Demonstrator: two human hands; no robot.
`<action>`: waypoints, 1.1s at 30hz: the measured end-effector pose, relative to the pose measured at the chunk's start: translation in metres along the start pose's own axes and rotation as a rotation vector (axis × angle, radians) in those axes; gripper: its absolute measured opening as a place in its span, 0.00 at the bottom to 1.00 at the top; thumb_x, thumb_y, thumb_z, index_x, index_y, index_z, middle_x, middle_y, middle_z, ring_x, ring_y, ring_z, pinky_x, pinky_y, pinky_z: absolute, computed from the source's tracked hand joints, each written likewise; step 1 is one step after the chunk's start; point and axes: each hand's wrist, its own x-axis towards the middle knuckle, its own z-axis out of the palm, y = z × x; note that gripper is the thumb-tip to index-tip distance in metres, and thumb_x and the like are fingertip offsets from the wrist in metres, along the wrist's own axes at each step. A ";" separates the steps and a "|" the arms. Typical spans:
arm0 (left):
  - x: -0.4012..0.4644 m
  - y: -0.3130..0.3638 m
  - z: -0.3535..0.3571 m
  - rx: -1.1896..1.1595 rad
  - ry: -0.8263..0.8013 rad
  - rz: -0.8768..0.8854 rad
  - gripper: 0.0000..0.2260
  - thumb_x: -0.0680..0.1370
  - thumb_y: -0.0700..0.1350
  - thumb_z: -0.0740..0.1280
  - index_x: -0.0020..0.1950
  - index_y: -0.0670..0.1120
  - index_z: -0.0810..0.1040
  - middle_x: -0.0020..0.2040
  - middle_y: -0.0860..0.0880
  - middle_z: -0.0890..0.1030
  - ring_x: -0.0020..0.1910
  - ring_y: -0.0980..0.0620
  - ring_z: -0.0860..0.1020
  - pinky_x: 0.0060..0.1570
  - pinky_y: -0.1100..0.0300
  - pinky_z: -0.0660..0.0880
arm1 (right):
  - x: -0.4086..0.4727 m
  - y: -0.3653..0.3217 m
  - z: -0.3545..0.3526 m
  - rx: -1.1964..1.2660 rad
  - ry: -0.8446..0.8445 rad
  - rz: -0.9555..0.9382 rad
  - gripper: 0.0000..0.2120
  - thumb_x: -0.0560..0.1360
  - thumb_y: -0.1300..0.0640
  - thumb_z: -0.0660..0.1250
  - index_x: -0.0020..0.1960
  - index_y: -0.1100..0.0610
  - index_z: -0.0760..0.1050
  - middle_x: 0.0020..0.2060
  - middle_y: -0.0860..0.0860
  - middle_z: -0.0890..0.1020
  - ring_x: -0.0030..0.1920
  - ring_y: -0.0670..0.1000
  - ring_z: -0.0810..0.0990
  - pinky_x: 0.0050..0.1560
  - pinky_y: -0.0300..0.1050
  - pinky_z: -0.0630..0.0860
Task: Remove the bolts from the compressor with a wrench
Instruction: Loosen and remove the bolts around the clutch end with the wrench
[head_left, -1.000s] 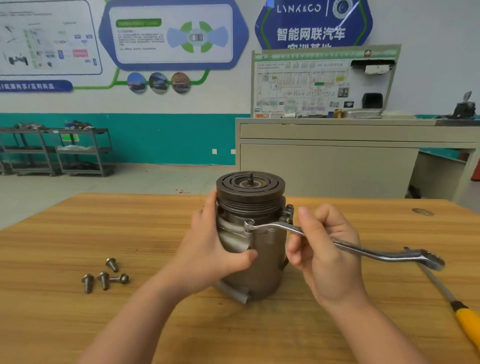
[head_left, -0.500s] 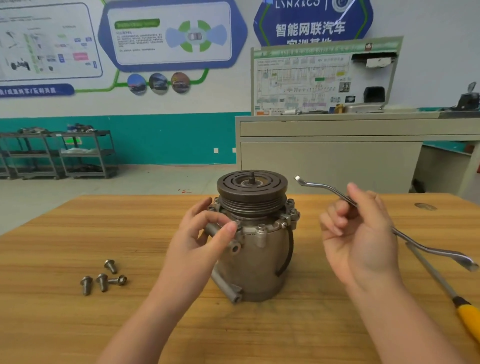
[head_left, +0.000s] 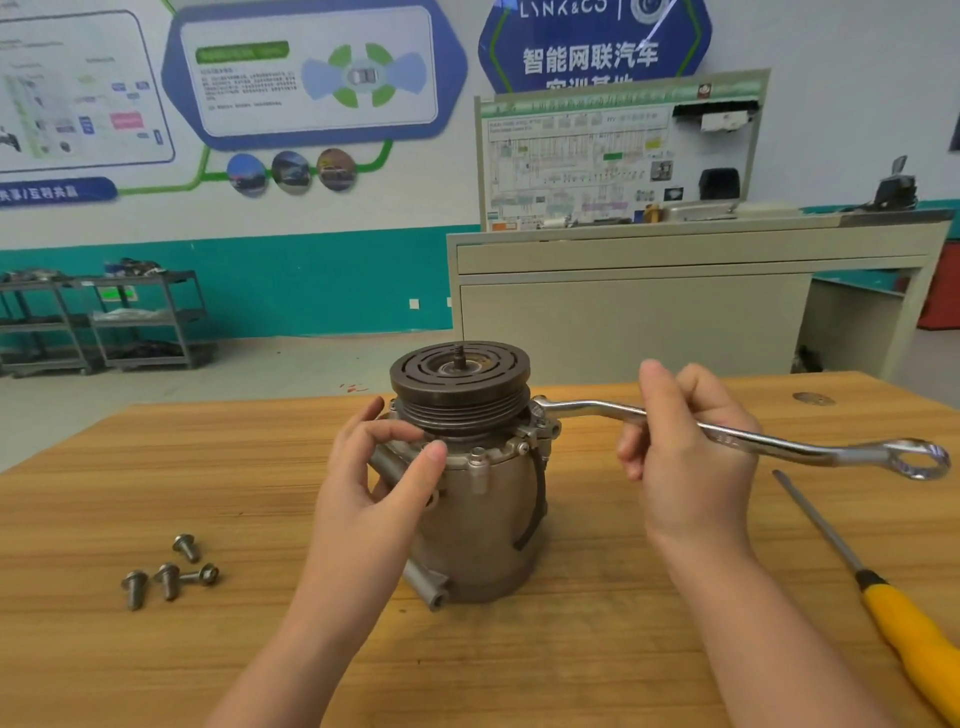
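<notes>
Compressor (head_left: 480, 499) upright on wooden table (head_left: 156, 467); blurred posters (head_left: 311, 73) behind, seemingly.

A yellow-handled screwdriver (head_left: 878, 592) lies near the right edge of the wooden table (head_left: 156, 467), shaft pointing away

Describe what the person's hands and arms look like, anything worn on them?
Both are bare: no gloves, sleeves, watch, rings or bracelets show on the left hand or the right hand. The forearms are uncovered down to the bottom edge of the picture, and the visible nails are short and unpainted.
</notes>
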 end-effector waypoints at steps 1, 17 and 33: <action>-0.001 -0.001 -0.002 0.019 -0.017 0.011 0.11 0.67 0.60 0.67 0.45 0.58 0.81 0.69 0.67 0.67 0.67 0.75 0.62 0.43 0.83 0.67 | -0.001 -0.001 0.000 -0.056 -0.003 -0.044 0.21 0.79 0.57 0.64 0.28 0.50 0.67 0.21 0.51 0.73 0.20 0.46 0.69 0.23 0.36 0.67; -0.004 -0.002 0.006 0.036 0.003 0.047 0.05 0.72 0.52 0.69 0.42 0.54 0.83 0.67 0.65 0.69 0.66 0.73 0.66 0.53 0.78 0.68 | -0.030 -0.001 0.016 -0.100 -0.229 -0.353 0.16 0.74 0.55 0.66 0.30 0.54 0.65 0.21 0.52 0.70 0.22 0.49 0.67 0.24 0.39 0.64; 0.004 -0.002 0.005 0.125 0.034 0.046 0.12 0.69 0.54 0.73 0.42 0.47 0.78 0.64 0.59 0.74 0.66 0.68 0.67 0.56 0.71 0.66 | -0.028 -0.009 0.014 -0.220 -0.399 -0.450 0.16 0.72 0.58 0.69 0.30 0.59 0.67 0.23 0.44 0.66 0.23 0.40 0.64 0.27 0.30 0.60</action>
